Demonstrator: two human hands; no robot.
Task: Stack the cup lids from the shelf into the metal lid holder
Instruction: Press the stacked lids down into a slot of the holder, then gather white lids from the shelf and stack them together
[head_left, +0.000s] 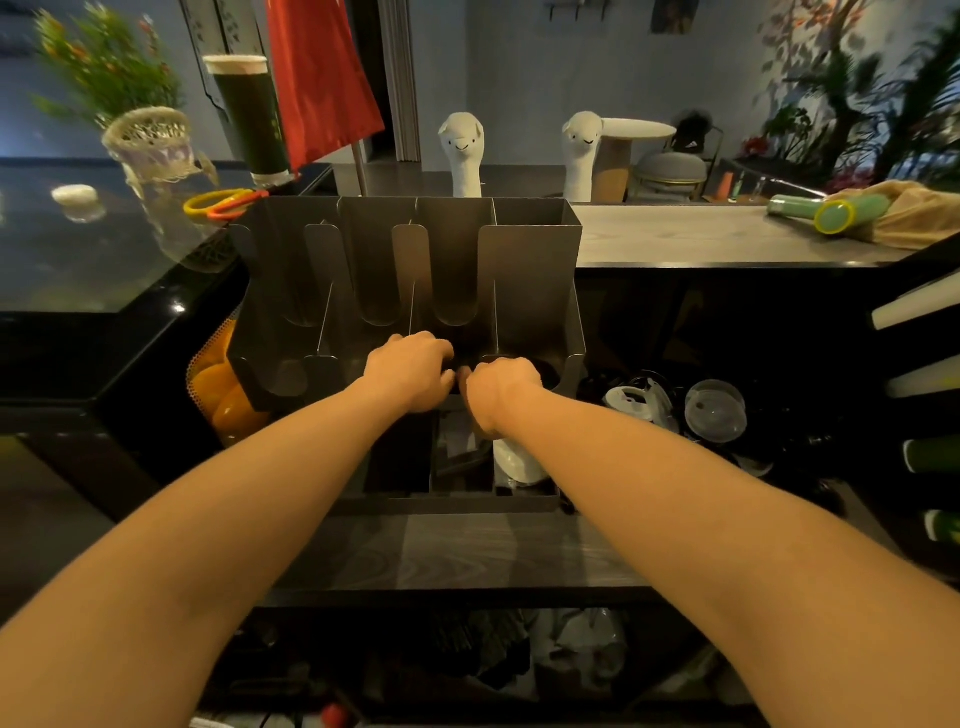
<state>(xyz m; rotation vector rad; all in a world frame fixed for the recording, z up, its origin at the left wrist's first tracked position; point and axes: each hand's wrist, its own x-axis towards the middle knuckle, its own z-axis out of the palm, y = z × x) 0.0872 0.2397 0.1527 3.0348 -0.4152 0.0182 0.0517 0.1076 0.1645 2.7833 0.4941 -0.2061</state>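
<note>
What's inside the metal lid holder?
In the metal lid holder the tall slots look empty. The left hand and right hand cover its lower front, hiding any lids.

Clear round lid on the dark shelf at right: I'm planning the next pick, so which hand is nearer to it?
Right. The right hand is at the front of the metal lid holder, left of the clear round lid; the left hand sits farther left beside it.
</note>
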